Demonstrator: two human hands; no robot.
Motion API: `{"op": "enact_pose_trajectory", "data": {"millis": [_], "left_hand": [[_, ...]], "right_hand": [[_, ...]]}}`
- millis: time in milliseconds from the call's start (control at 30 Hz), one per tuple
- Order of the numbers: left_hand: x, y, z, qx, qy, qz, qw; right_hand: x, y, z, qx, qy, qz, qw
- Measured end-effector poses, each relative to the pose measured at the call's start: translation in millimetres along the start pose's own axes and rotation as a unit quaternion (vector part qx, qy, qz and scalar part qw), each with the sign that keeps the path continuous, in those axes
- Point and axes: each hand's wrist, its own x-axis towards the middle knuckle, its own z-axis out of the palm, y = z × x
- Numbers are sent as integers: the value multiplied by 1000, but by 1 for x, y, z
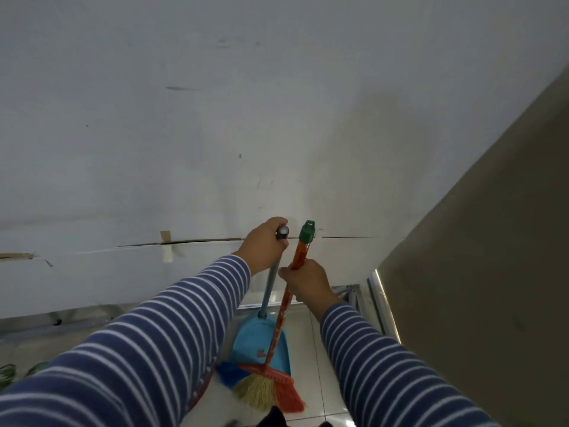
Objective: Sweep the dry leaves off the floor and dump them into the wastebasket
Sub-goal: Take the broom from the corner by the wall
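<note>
1. Where both striped sleeves (pixel 172 343) reach forward, the right hand (pixel 308 283) comes first. Its fingers are curled tight round the orange broom handle (pixel 297 257), a little below the handle's green cap (pixel 308 229).
2. Just beyond it and to its left, the left hand (pixel 264 245) is closed over the top of the grey dustpan handle (pixel 271 282). The dark end knob (pixel 282 232) pokes out between thumb and fingers. The two hands are near each other but apart.
3. Below the right hand, the broom handle slants down to the broom head (pixel 271 383), whose red and straw-coloured bristles splay on the floor (pixel 311 340).
4. Below the left hand, the grey handle drops to the blue dustpan (pixel 255 337), which stands on the floor with its wide edge nearer the person. The broom head sits just in front of that edge.
5. Pale glossy tiles make up the floor, and metal frame legs (pixel 351 291) stand just right of the right hand.
6. Beyond both hands rises a scuffed white wall (pixel 184 118). A horizontal seam runs at the left hand's level, with a strip of tape (pixel 166 238) across it, off to that hand's left.
7. Well right of the right hand stands a plain brown panel (pixel 477 272).
</note>
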Motion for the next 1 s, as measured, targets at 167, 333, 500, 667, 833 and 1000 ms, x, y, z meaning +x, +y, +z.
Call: {"op": "enact_pose_trajectory", "data": {"millis": [167,333,500,667,833,1000], "left_hand": [[-14,-2,-3,-17,-24,0,1000],[-37,-9,-3,-7,-51,11,999],[-71,-17,8,31,-100,-12,994],[-135,-6,24,24,-121,-29,992],[-214,8,53,16,-159,-37,986],[-276,19,79,-14,-127,-41,991]], "right_hand": [[-27,-4,1,9,10,-7,1000],[-54,-5,0,6,13,-26,1000],[-78,-3,-5,-2,15,-47,999],[-116,15,-10,-12,17,-75,997],[-179,42,-18,-33,4,-115,993],[-240,65,-31,-50,-25,-147,988]]}}
